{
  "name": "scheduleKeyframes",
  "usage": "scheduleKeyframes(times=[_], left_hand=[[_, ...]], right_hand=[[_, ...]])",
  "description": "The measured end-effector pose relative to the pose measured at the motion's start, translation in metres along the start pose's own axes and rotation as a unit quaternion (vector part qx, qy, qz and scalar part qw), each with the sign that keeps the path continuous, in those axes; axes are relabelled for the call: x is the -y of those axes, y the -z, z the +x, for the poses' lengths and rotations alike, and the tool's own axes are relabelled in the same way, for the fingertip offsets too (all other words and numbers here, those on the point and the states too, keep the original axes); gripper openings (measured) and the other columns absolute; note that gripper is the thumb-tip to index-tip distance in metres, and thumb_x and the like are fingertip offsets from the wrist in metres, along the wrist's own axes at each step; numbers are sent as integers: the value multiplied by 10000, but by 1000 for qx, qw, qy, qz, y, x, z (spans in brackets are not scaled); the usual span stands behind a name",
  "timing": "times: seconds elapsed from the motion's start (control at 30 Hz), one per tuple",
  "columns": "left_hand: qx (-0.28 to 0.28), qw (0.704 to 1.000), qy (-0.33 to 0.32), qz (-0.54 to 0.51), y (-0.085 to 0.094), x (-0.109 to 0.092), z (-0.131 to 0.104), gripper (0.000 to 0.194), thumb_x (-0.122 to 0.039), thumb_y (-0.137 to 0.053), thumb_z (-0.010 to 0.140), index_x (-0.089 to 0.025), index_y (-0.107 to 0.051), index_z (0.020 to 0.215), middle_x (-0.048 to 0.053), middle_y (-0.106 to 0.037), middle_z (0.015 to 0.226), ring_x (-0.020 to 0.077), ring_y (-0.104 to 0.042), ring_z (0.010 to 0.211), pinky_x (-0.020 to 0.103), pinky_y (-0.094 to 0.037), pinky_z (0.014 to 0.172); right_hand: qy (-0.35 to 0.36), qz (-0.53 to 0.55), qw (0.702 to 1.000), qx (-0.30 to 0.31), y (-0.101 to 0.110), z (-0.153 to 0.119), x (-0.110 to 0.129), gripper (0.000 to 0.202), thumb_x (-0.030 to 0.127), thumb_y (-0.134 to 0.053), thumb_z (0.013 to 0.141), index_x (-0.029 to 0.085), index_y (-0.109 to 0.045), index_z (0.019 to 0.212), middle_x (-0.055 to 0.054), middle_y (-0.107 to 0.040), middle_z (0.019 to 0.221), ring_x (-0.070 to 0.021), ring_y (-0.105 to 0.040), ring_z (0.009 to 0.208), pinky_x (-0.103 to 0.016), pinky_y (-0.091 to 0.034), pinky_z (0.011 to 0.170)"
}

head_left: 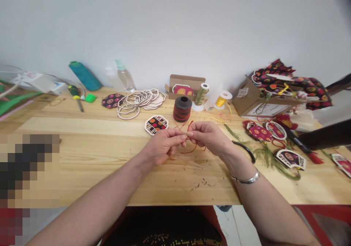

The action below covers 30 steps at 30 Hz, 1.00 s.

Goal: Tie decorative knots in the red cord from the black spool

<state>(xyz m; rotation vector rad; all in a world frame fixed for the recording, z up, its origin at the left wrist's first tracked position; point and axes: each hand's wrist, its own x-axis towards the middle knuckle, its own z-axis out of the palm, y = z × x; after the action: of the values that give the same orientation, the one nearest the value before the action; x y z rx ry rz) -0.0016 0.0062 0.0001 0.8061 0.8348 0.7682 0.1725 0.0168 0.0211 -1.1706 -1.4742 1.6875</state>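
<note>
My left hand [167,143] and my right hand [205,135] meet over the middle of the wooden table, fingertips touching. Both are closed in a pinch on a thin red cord [193,150], whose loose ends hang below and between the fingers. Just behind them stands a dark spool [182,110] wound with red cord. To the left of the spool, close to my left hand, lies an ornament [156,125] with a pale cut-out frame and dark flowered fabric. The exact spot where the fingers pinch the cord is partly hidden.
Pale cut-out frames [139,101] lie at the back. Behind the spool are a small open box [186,81], green thread [202,94] and yellow thread [222,99]. At the right are a fabric-filled cardboard box [246,97], tasselled ornaments [290,159] and black-handled scissors [245,151].
</note>
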Motion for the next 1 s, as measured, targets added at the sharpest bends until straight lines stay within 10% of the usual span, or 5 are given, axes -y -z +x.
scheduleKeyframes(times=[0.53, 1.0], left_hand=[[-93, 990, -61, 81, -1, -2, 2, 154, -294, -708, 663, -140, -697, 671, -11, -600, 575, 7, -310, 366, 189, -143, 361], [-172, 978, -95, 70, -3, -3, 6, 147, -296, -704, 659, -153, -718, 692, -16, -626, 570, 33, -312, 382, 229, -213, 408]], right_hand=[[43, -86, 995, -34, -2, 2, 0, 296, 425, -531, 819, 153, -595, 719, 16, -554, 630, -62, -380, 505, -213, -298, 481], [191, -455, 856, -157, -23, -14, -6, 251, 349, -468, 904, 190, -657, 854, -38, -669, 715, -123, -532, 584, -253, -342, 561]])
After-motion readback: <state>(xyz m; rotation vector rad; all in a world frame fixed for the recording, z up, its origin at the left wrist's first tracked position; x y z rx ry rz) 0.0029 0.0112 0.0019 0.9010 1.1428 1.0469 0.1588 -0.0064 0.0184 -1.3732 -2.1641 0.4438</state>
